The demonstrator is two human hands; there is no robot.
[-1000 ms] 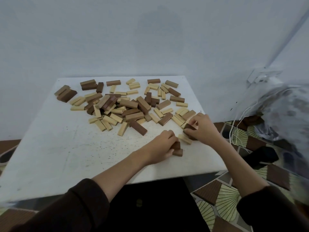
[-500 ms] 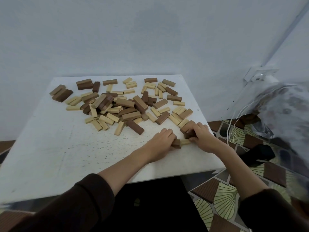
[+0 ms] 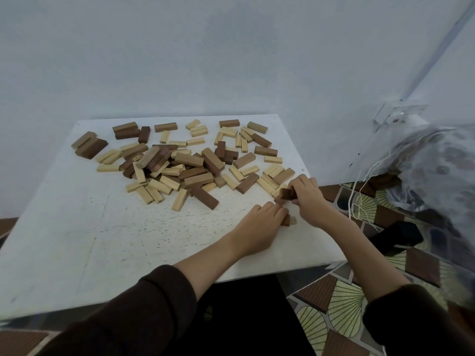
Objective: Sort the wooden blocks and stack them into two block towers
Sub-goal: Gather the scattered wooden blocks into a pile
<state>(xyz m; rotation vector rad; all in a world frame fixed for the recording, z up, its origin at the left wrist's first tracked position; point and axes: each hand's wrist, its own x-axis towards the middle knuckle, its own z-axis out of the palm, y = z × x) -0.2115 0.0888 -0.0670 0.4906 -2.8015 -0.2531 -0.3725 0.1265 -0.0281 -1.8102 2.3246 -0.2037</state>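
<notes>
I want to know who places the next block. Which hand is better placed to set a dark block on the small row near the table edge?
Probably the right hand: it already holds a dark block just above the row, which the left hand covers.

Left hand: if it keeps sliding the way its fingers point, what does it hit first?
Likely the small blocks at its fingertips, which the left hand already touches. Beyond them lies the right hand holding a dark block. Depth is unclear from one view.

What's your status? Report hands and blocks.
Right hand grips dark block. Left hand covers blocks laid near table edge. Pile unsorted, no towers yet.
</notes>
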